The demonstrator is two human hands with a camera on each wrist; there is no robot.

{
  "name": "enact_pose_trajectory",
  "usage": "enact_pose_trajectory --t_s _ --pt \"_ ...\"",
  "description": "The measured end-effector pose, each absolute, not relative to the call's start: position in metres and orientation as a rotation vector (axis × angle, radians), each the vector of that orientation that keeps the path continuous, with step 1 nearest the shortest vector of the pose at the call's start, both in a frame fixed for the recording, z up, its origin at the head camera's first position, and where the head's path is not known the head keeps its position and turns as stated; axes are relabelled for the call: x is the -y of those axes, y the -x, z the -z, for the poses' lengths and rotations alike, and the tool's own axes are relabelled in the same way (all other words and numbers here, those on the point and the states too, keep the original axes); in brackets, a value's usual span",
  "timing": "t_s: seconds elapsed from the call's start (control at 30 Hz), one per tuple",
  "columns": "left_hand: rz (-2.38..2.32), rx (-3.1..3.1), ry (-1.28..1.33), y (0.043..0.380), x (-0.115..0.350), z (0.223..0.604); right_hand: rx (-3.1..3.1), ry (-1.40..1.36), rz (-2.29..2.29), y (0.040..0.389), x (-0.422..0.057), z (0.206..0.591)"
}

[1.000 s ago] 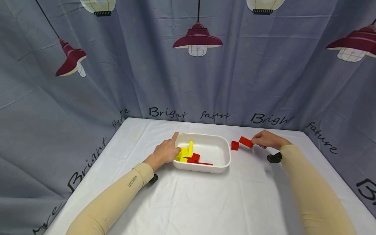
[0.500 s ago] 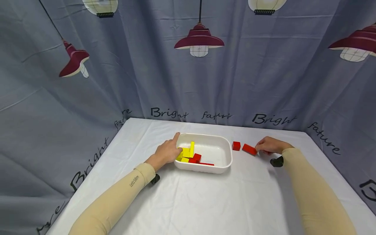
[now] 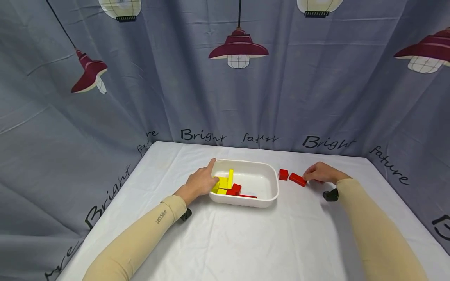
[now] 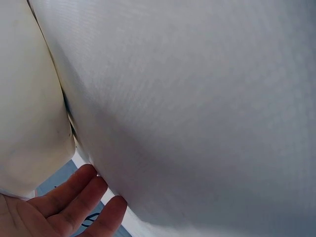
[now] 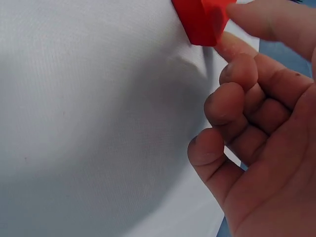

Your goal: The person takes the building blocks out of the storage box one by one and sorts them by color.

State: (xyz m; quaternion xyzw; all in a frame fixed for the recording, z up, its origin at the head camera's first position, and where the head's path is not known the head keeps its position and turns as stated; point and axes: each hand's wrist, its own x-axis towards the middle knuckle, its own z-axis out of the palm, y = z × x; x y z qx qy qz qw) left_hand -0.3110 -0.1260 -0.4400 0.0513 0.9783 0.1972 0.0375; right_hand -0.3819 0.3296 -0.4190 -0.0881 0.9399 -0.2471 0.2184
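Observation:
A white plastic tray (image 3: pixel 261 203) stands mid-table with yellow blocks (image 3: pixel 223 182) and red blocks (image 3: pixel 234 190) heaped at its left end. My left hand (image 3: pixel 198 182) holds the tray's left side, thumb over the rim and index finger stretched along it. In the left wrist view, three fingertips (image 4: pixel 117 202) show below the tray's wall (image 4: pixel 29 98). To the tray's right, my right hand (image 3: pixel 321 173) pinches the near right end of an oblong red block (image 3: pixel 297 179) between thumb and index finger. The right wrist view shows its other fingers (image 5: pixel 224 103) curled, holding nothing.
A red cube (image 3: pixel 283 174) sits on the white tablecloth (image 3: pixel 246 242) between the tray and the oblong block. Grey curtains (image 3: pixel 197 97) with printed lamps and lettering hang behind the table and along both sides. Black wrist cameras (image 3: pixel 330 195) hang beneath the cuffs.
The right hand has brought the oblong red block down, from tilted up beside the cube to low at the cloth, then slightly left. The left hand stays on the tray.

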Motion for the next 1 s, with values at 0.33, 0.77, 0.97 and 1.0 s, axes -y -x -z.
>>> enact_pose_trajectory --t_s 0.33,0.77,0.97,1.0 --pt "-0.596 -3.016 -0.155 0.313 0.124 0.436 -2.569 0.188 0.742 0.38 -0.326 0.426" --pt "-0.608 -2.997 -0.14 0.308 0.126 0.439 -2.606 0.219 0.761 0.381 -0.321 0.432" --pt "-0.609 -3.005 -0.153 0.306 0.124 0.44 -2.643 0.218 0.745 0.383 -0.322 0.436" --pt "-0.609 -3.006 -0.154 0.306 0.124 0.44 -2.649 0.223 0.743 0.383 -0.323 0.436"
